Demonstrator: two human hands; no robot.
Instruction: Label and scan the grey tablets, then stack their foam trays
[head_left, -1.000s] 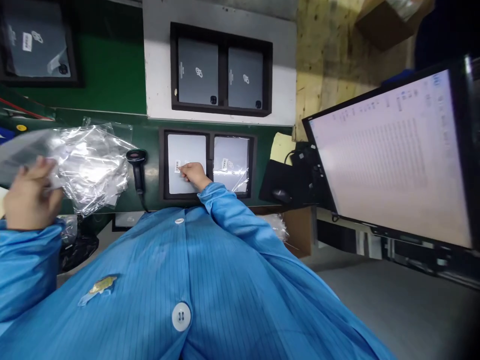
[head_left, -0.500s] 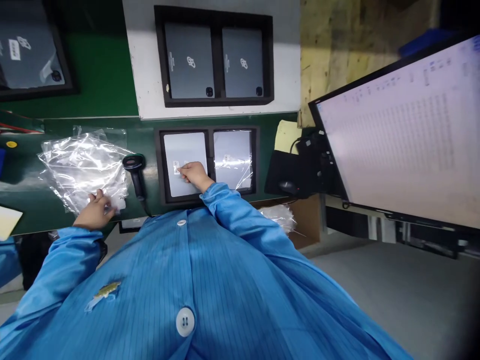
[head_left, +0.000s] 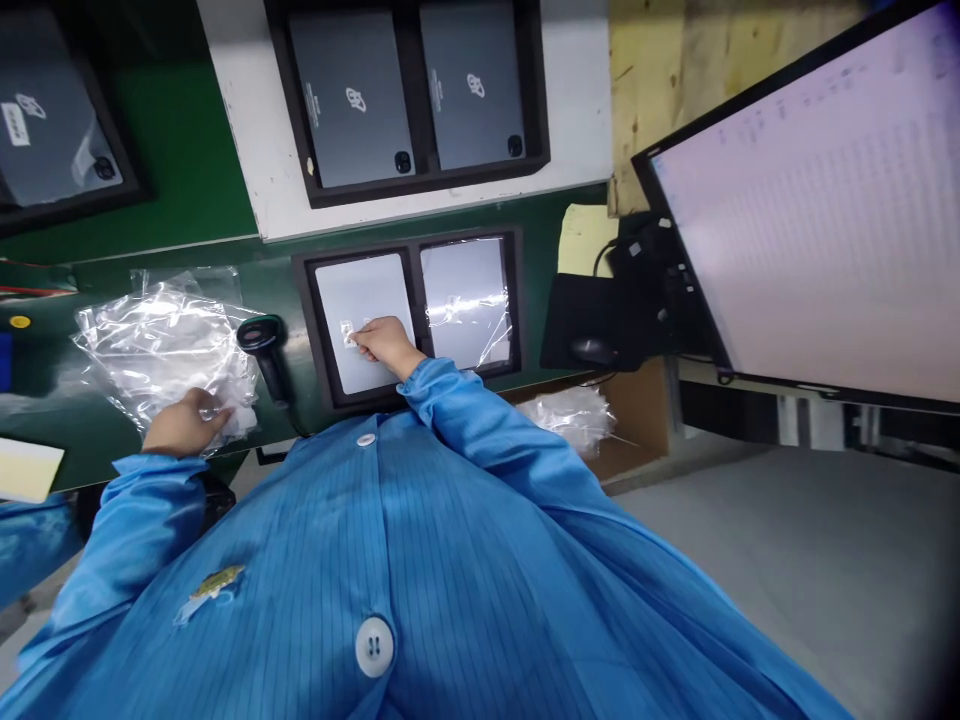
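I am steadying the tablet (head_left: 365,320), stiff, slick and probably fragile, lying in the near black tray (head_left: 411,245); my right hand (head_left: 382,342) is pinching its small label, my left hand (head_left: 184,422) gripping flimsy, slippery plastic bags (head_left: 161,345).

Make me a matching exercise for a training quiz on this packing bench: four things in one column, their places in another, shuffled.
1. left hand
2. right hand
3. barcode scanner
4. monitor

A. at the right edge of the view
B. on the label of the tablet in the near tray's left slot
C. on the clear plastic bags
D. between the bags and the near tray

Pairs: 1-C, 2-B, 3-D, 4-A
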